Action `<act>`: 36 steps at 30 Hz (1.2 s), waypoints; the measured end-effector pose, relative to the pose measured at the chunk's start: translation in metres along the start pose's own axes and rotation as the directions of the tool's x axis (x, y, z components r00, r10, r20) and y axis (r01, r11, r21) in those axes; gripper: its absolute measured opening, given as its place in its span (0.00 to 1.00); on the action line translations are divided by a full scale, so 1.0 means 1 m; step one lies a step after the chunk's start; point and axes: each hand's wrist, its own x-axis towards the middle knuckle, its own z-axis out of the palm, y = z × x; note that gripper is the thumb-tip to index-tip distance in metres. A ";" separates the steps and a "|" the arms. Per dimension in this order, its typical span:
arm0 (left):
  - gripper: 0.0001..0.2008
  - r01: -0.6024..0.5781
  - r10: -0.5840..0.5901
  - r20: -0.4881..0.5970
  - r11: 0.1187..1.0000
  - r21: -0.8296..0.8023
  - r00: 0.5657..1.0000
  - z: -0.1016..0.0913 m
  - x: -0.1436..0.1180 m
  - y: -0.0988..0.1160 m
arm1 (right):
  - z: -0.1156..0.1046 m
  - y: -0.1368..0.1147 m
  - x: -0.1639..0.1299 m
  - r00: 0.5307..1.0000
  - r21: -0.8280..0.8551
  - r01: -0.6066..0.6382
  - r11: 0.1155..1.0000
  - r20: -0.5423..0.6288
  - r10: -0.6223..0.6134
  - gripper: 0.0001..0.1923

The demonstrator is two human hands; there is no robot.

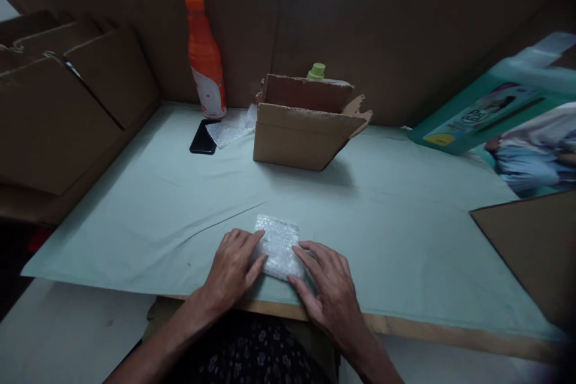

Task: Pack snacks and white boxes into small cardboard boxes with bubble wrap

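Note:
A small flat rectangle of clear bubble wrap lies on the cloth near the table's front edge. Whether something is inside it, I cannot tell. My left hand grips its left side, with the thumb and fingertips on the wrap. On the opposite side, my right hand holds the right edge between curved fingers and thumb. Beyond the hands stands an open cardboard box, its flaps up. Another loose sheet of bubble wrap rests against the box's left side.
A black phone lies beside an orange bottle. A light-green cap shows behind the box. Cardboard boxes stand at left. At right are a tilted teal jug, a cardboard panel and part of another person.

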 end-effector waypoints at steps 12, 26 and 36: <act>0.36 0.350 -0.464 0.078 0.537 -0.768 0.882 0.006 -0.024 0.017 | 0.023 -0.005 0.018 0.953 0.348 -0.286 0.893 0.012 0.301 0.13; 0.42 0.000 0.088 0.180 0.898 -0.440 0.980 -0.003 0.006 0.026 | -0.025 0.012 0.016 0.893 0.592 -0.445 0.672 0.353 0.280 0.11; 0.26 -0.292 0.374 -0.089 0.831 0.474 0.923 -0.083 0.239 0.021 | -0.053 0.061 0.021 0.872 0.489 -0.488 0.724 0.307 0.381 0.09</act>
